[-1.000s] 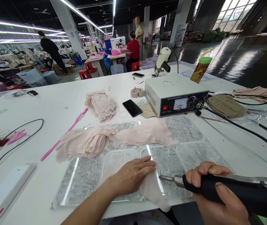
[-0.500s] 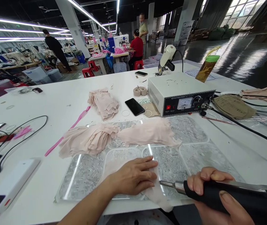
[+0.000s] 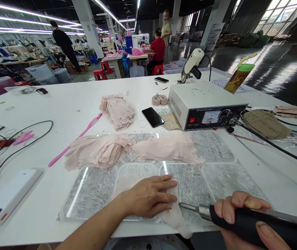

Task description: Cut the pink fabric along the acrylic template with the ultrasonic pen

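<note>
My left hand (image 3: 148,198) lies flat, fingers stretched out, pressing a pale pink fabric piece (image 3: 173,217) onto a scratched clear cutting plate (image 3: 91,191). My right hand (image 3: 245,222) is wrapped round a black-handled cutting tool (image 3: 258,224) whose metal tip (image 3: 187,207) touches the fabric just right of my left fingers. Further back on the plate lie two heaps of pink fabric pieces (image 3: 98,151) (image 3: 168,147). A third heap (image 3: 118,109) sits on the table behind them.
A white control box (image 3: 206,104) with a dial stands behind the plate, a black cable (image 3: 273,146) running from it. A phone (image 3: 152,117), a bottle (image 3: 238,78), pink strips (image 3: 75,142) and cables lie on the white table (image 3: 59,107). People work at tables further back.
The view has shifted slightly. My hands stay almost where they were; the tool tip has drawn closer to my left fingers on the fabric.
</note>
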Demonstrator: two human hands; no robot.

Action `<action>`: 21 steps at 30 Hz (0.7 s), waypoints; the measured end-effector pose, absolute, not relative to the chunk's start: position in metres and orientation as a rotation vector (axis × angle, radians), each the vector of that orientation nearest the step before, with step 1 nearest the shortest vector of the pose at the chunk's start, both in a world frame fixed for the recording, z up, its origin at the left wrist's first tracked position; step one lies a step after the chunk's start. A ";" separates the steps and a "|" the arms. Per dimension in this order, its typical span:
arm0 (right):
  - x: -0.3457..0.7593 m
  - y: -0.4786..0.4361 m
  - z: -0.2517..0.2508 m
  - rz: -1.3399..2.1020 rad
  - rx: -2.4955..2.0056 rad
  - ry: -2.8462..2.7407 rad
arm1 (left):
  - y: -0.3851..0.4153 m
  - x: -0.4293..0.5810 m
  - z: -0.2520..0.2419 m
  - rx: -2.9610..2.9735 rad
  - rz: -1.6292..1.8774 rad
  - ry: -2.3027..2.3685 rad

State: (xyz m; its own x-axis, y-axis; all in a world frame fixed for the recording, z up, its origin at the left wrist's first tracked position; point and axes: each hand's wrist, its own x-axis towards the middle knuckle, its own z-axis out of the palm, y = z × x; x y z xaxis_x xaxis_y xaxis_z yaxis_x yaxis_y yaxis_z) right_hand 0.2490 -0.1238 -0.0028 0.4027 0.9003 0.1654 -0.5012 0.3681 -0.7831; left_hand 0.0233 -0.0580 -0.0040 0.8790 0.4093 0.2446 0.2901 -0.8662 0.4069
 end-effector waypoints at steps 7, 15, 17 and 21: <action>0.242 -0.114 0.007 0.904 -0.769 -0.675 | -0.058 0.024 -0.004 2.682 0.452 0.525; 0.237 -0.113 0.011 0.897 -0.786 -0.694 | -0.057 0.023 -0.007 2.684 0.438 0.511; 0.238 -0.114 0.010 0.895 -0.787 -0.719 | -0.057 0.023 -0.008 2.683 0.444 0.510; 0.241 -0.115 0.008 0.912 -0.755 -0.784 | -0.057 0.023 -0.007 2.684 0.449 0.514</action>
